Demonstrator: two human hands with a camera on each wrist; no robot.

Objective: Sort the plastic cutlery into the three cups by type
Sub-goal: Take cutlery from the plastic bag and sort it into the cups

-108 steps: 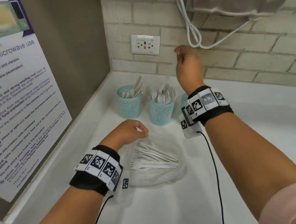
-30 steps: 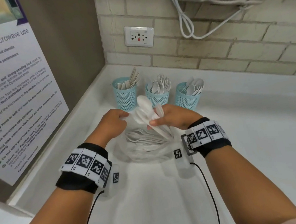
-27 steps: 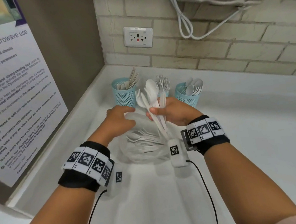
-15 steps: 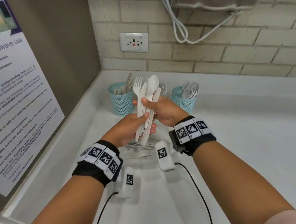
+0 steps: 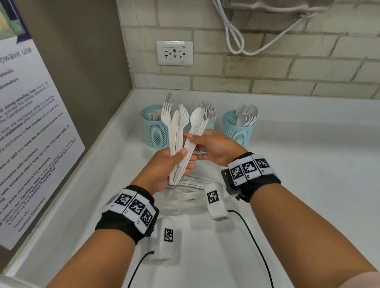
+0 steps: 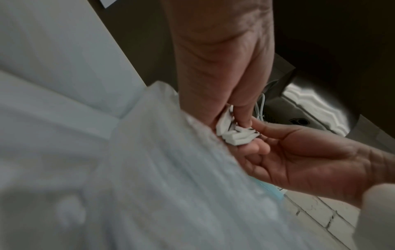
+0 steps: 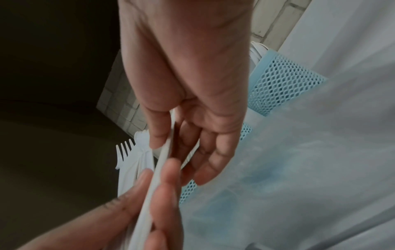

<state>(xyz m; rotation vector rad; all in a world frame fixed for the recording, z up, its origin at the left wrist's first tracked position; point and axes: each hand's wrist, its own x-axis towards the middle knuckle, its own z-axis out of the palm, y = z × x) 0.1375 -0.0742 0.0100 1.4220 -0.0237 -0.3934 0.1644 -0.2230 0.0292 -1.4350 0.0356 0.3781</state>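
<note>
A white countertop ran into a corner of pale brick wall; nearest the person, a clear bag of loose cutlery lay on it, under the raised hands; the left hand had its fingers curled round the handles of a white cutlery bundle, forks and a spoon fanned upward; the right hand pinched the same bundle from the right; beyond stood three teal mesh cups: left cup, middle cup mostly hidden, right cup holding spoons.
</note>
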